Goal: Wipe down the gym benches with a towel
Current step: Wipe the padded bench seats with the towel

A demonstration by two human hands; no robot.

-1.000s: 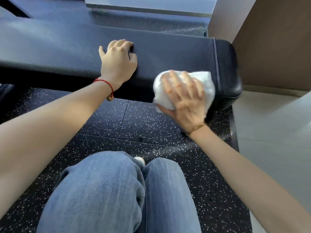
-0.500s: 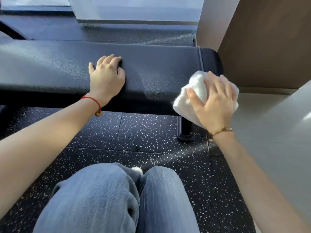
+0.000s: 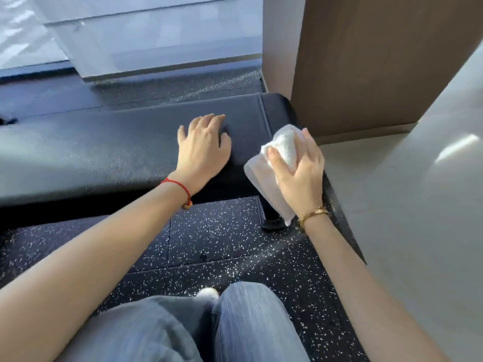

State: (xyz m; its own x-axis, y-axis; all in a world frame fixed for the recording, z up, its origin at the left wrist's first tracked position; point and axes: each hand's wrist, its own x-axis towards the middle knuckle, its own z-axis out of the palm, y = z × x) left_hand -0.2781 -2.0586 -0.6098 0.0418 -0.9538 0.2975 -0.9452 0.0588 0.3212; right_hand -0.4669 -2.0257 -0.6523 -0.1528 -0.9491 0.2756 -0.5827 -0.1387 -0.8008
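knees (image 3: pixel 183 327): jeans at 6 o'clock, person crouched facing bench; shoe tip (image 3: pixel 207 293) just past them
floor (image 3: pixel 217 241): dark speckled rubber mat between knees and bench, open, nothing loose on it
right hand (image 3: pixel 300 176): 1 o'clock, closed round towel, thumb on top pinning it, fingers curled behind
towel (image 3: pixel 283 148): white, bunched at bench's right end, tail hanging down past the end toward the leg; contact with pad looks likely, can't confirm
left hand (image 3: pixel 202 150): 12 o'clock, flat, palm down on pad top, fingers together and lightly bent, bracing
bench (image 3: pixel 91 150): black padded, runs 9 to 1 o'clock; seam near right end; leg foot (image 3: pixel 273 223) under that end
step: judged as wiping the rounded right end cap
how to do it well: wrap towel round the end curve, firm pressure, follow seam groove, gather loose tail so it doesn't drag on floor; keep left hand planted to steady
edges: brown panel (image 3: pixel 379 61) close behind bench end at 1–2 o'clock, pale wall (image 3: pixel 418 205) at 3 o'clock; tight gap there, knuckles could scrape
open room: plenty leftward along pad toward 9 o'clock; front edge and top free except under left hand
far: glass (image 3: pixel 156 35) at 12 o'clock, mat strip before it
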